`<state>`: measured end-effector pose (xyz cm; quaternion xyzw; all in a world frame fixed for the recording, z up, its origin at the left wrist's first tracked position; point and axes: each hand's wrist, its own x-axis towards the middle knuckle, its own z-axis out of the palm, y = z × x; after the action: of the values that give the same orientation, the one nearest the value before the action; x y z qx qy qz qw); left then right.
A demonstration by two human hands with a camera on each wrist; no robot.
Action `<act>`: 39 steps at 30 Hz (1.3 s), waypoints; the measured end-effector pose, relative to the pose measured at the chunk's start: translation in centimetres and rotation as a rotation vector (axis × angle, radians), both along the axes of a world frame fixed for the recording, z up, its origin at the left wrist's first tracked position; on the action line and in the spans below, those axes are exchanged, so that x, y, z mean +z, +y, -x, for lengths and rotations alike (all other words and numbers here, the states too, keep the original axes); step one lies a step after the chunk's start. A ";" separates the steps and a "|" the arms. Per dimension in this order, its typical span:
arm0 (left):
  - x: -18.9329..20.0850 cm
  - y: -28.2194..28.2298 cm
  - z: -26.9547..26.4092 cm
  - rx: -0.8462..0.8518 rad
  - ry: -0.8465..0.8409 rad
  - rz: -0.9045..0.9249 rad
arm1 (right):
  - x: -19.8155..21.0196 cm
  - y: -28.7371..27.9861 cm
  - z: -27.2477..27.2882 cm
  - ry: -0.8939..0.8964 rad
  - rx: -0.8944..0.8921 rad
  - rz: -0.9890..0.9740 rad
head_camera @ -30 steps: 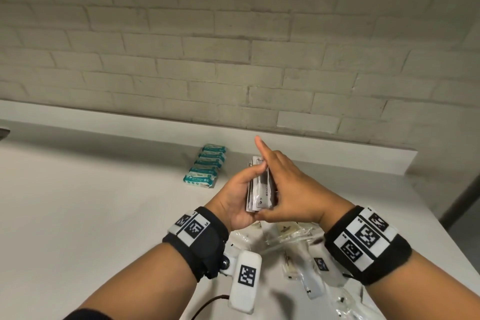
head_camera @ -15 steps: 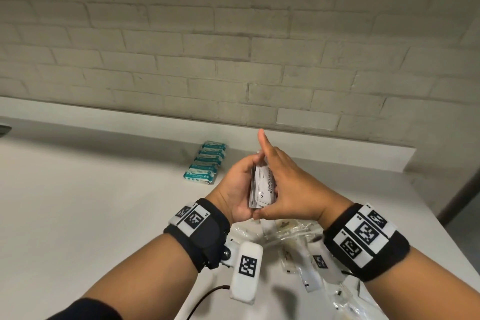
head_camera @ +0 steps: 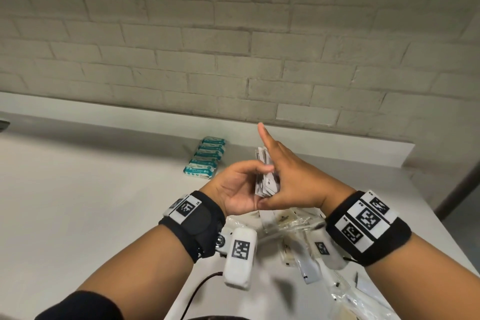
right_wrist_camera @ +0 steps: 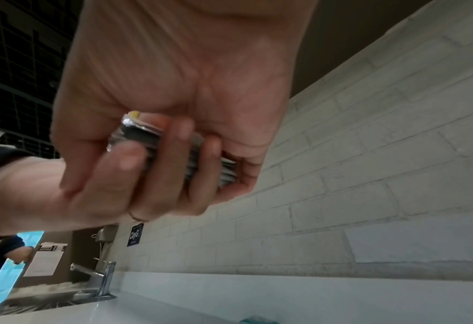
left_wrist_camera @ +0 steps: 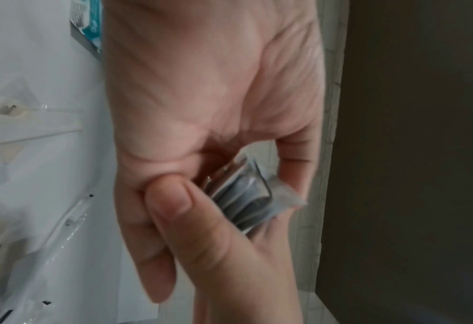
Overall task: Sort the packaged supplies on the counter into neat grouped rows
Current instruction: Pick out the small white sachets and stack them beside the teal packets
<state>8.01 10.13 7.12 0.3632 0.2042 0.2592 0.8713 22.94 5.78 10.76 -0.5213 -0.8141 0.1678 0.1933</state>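
Now, starting at the left of the head view: bare white counter [head_camera: 78, 202], and up toward the middle a tidy row of teal packs [head_camera: 205, 157] sits by the back ledge, one group already lined up. Moving to centre frame, the left hand [head_camera: 237, 189] cups a stack of thin white sachets [head_camera: 267, 179] held on edge above the counter, fingers curled round its far side and thumb across the top. Just right of it, the right hand [head_camera: 293, 179] closes on the same stack, thumb under the bottom edge, index finger sticking straight up; the right wrist view shows its other fingers wrapped over the stack's edges. Lower right, a loose heap of clear plastic packets [head_camera: 298, 226] lies unsorted beneath the wrists.

Those sachets look light, flat and slick, likely to fan out or slide if squeezed unevenly. Best hold, I'd say, is across the flat faces with both short edges squared up, then set down as one block beside the teal row.
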 end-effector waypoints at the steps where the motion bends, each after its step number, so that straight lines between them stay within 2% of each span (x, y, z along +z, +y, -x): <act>1: -0.1 -0.2 0.1 -0.026 0.002 -0.032 | 0.0 0.1 -0.1 0.013 0.004 0.007; 5: -0.6 -0.5 0.4 -0.081 -0.029 -0.145 | 0.1 0.6 -0.4 0.079 0.024 0.030; 9: -1.0 -0.4 0.6 -0.113 -0.082 -0.141 | -0.1 0.7 -0.4 0.110 0.014 0.065; 12: -1.0 -0.2 0.7 -0.101 -0.053 -0.121 | -0.6 0.5 -0.2 0.023 0.027 0.043; 15: -0.8 0.0 0.1 -0.022 -0.018 -0.019 | -1.0 0.5 0.3 -0.114 0.029 0.007; 17: -0.9 0.0 -0.5 0.043 -0.013 0.019 | -1.1 0.7 0.3 -0.129 0.002 0.026; 19: -1.5 0.3 -0.9 0.139 -0.049 0.074 | -1.2 1.2 0.0 -0.017 -0.018 0.157; 23: -2.7 1.9 -1.2 0.335 -0.123 0.129 | -2.5 2.6 -0.7 0.431 -0.106 0.612; 25: -3.3 2.8 -1.7 0.341 -0.083 0.122 | -3.2 3.1 -0.2 0.557 -0.215 0.719; 27: -4.1 3.3 -2.1 0.354 -0.042 0.114 | -4.0 4.1 0.4 0.589 -0.317 0.753; 31: -6.5 4.9 -2.3 0.340 0.024 0.086 | -6.0 7.6 1.5 0.421 -0.418 0.734; 33: -7.8 6.4 -1.8 0.321 0.042 0.018 | -7.0 9.6 1.3 0.308 -0.423 0.720; 35: -8.8 8.8 -1.0 0.373 0.096 -0.036 | -7.4 11.4 0.7 0.180 -0.419 0.684; 36: -8.9 10.3 -0.5 0.384 0.180 -0.116 | -7.7 12.6 0.3 0.115 -0.421 0.669; 37: -8.7 11.7 -0.1 0.371 0.334 -0.268 | -7.9 13.6 0.0 0.041 -0.411 0.649; 39: -7.9 14.8 0.2 0.229 0.731 -0.690 | -8.5 16.0 -0.5 -0.118 -0.374 0.607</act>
<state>7.78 24.91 -0.75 0.6717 0.4365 0.2616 0.5385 23.43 21.76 2.22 -0.7038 -0.6274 0.3331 0.0096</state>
